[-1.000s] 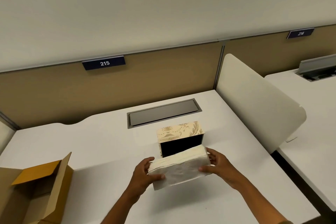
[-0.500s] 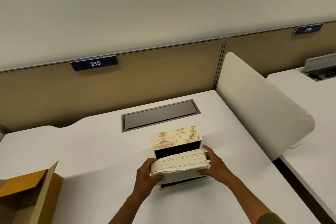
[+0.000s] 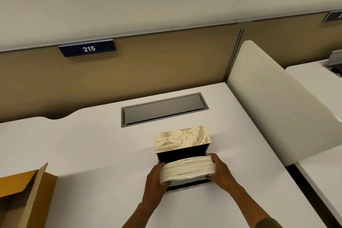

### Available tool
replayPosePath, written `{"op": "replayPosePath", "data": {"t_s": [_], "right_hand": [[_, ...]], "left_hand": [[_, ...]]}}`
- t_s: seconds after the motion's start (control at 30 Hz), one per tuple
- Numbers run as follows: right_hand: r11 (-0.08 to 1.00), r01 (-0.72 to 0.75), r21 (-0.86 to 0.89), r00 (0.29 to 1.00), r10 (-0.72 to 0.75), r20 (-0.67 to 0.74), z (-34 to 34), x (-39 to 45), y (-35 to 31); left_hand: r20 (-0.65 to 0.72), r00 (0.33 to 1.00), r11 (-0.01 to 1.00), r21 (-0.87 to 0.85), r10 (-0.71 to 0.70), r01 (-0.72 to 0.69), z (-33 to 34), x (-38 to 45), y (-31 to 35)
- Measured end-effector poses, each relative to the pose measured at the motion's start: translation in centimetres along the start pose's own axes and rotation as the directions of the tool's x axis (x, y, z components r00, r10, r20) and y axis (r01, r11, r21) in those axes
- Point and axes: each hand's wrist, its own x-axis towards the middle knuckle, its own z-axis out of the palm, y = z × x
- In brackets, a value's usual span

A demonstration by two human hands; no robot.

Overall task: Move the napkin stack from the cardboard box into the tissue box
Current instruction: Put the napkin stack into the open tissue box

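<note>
Between the left hand [image 3: 156,176] and the right hand [image 3: 219,170], each clamped on one end, the napkin stack [image 3: 187,169] lies crosswise at the tissue box [image 3: 182,146] mouth, its long axis matching the dark opening just behind

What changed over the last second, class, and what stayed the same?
Both hands, left and right, carried the napkin stack forward to the tissue box opening and turned its edge toward the camera. The grip is unchanged; the tissue box and cardboard box stayed put.
</note>
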Motion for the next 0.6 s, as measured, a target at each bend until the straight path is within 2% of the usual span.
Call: {"op": "replayPosePath", "data": {"t_s": [0.13, 0.27, 0.6], "right_hand": [[0.999, -0.029, 0.017, 1.0, 0.029, 0.001, 0.5, 0.0, 0.3], [0.998, -0.05, 0.037, 0.999, 0.05, -0.005, 0.6, 0.0, 0.5], [0.999, -0.016, 0.039, 1.0, 0.017, -0.022, 0.4, 0.3, -0.4]], "left_hand": [[0.083, 0.996, 0.999, 0.026, -0.025, 0.023, 0.1, 0.8, -1.3], [0.11, 0.993, 0.998, 0.048, -0.038, 0.033, -0.5, 1.3, -1.9], [0.062, 0.998, 0.996, 0.093, 0.009, -0.015, -1.7, 1.5, -2.1]]}}
